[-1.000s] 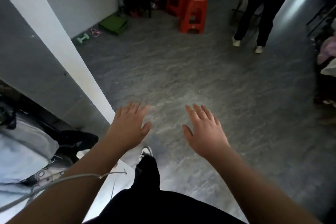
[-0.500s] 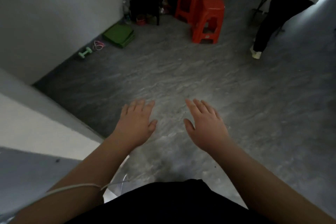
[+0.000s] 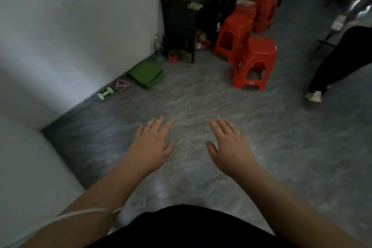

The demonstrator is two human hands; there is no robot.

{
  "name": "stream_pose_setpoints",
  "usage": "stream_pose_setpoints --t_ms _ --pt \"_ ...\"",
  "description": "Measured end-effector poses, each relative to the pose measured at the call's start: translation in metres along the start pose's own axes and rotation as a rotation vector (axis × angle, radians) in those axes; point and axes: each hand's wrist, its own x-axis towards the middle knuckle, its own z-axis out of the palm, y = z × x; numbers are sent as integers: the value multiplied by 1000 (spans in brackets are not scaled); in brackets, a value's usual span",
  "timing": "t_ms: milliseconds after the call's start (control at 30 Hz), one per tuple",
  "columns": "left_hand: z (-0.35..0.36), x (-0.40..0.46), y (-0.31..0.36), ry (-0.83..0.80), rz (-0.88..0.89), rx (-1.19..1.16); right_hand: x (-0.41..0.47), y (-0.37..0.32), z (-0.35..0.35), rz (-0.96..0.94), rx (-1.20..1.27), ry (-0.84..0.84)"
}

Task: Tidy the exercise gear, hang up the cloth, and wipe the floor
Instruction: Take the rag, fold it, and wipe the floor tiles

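Nearest: left hand (image 3: 150,147) and right hand (image 3: 228,147), palms down, fingers spread, holding nothing, above grey floor (image 3: 201,102). Well beyond left fingers, along wall: green dumbbell (image 3: 105,93), pink band (image 3: 121,84), folded green mat (image 3: 147,74). Farther beyond right fingers: red stools (image 3: 254,62).

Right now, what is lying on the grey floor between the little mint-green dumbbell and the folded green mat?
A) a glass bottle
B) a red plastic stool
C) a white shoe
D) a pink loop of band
D: the pink loop of band lies by the wall, with the little mint-green dumbbell on one side and the folded green mat on the other.
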Motion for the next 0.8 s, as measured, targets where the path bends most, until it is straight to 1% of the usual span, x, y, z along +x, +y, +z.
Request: stream_pose_setpoints --t_ms 167,367,533,667,800 --pt "-33 121 -17 17 -64 -64 134 13 -21 -73 -10 -15" --pt "-43 283 -66 9 -101 -82 299 36 -22 -80 -47 -26" --pt "-66 434 -102 -51 -32 -57 433 47 -33 13 -35 -28" --pt "-104 538 -108 -50 56 10 527 51 -53 33 1 -25" --pt "-132 627 -116 -53 73 -31 615 67 -67 79 10 25"
